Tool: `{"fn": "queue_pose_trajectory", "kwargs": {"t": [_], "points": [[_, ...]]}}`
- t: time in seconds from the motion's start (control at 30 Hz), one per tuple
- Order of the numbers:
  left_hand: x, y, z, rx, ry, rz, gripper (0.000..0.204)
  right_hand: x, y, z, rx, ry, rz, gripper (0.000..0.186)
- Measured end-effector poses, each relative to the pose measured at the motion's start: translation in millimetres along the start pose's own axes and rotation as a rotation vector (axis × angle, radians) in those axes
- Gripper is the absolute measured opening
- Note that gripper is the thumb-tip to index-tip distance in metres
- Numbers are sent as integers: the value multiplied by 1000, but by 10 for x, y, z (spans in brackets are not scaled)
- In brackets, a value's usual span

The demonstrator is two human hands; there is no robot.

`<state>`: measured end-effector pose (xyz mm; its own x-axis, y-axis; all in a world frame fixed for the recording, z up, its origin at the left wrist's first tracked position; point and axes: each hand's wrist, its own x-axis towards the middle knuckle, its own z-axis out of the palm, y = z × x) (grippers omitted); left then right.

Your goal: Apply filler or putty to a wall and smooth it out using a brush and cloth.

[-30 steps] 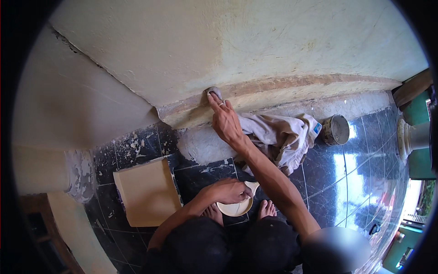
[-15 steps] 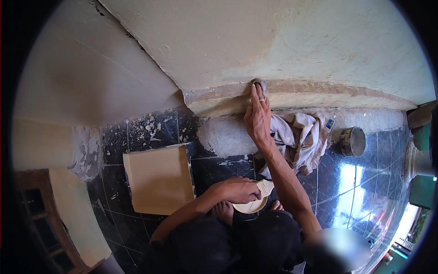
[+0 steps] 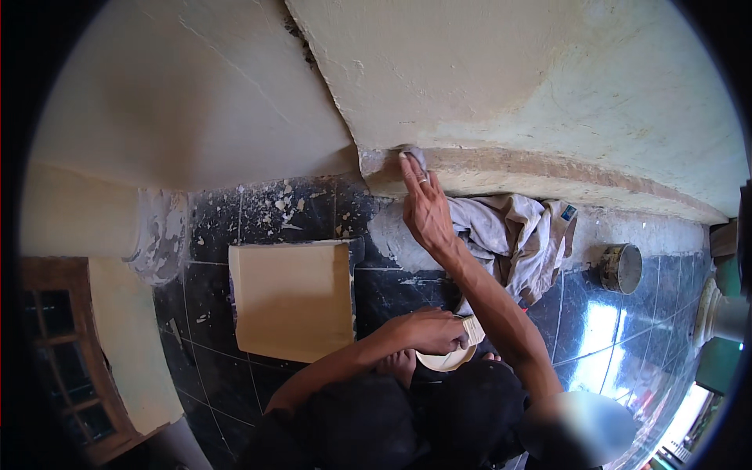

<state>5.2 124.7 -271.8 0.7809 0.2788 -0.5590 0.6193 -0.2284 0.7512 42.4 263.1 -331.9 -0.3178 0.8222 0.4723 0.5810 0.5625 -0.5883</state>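
My right hand [image 3: 429, 211] reaches up to the wall's ledge [image 3: 501, 163]. Its fingers press a small grey wad [image 3: 413, 152], like a folded rag, on the ledge's upper edge near the left corner. Lower down, my left hand [image 3: 433, 330] is closed round a paintbrush with a pale, cream-coated head [image 3: 471, 330]. The brush is over a round tub of cream paint [image 3: 446, 362], partly hidden by the hand and brush. To the left lies a shallow cream-coated tray [image 3: 294, 301].
A crumpled pale cloth [image 3: 521, 239] lies along the wall's foot, beyond my right forearm. A stained round can [image 3: 620, 269] stands further right. Paint flecks and chips [image 3: 282, 205] spot the dark floor tiles. At left is a wooden-framed window [image 3: 74, 352].
My right hand has slid left along the ledge with the grey wad, closer to the corner. My left hand keeps the paintbrush over the tub. The whole view has shifted.
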Motion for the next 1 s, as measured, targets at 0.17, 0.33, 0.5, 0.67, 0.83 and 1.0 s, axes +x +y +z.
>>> {"fn": "queue_pose_trajectory", "kwargs": {"t": [0.17,0.33,0.5,0.67,0.83,1.0], "points": [[23,-47,54,26,47,29,28,103,-78,134,-37,-69,-206,63],[63,-58,109,-15,69,32,27,151,-253,207,-252,-342,-233,65],[24,-33,107,-31,100,24,26,236,-432,323,-185,-355,-246,68],[-79,-56,53,-12,89,-37,25,134,-134,243,61,-411,-121,64],[-21,-26,21,-37,63,-16,27,-258,167,-112,177,-402,6,50],[16,10,-8,-46,65,-29,30,-521,281,-186,331,-291,248,65]]}}
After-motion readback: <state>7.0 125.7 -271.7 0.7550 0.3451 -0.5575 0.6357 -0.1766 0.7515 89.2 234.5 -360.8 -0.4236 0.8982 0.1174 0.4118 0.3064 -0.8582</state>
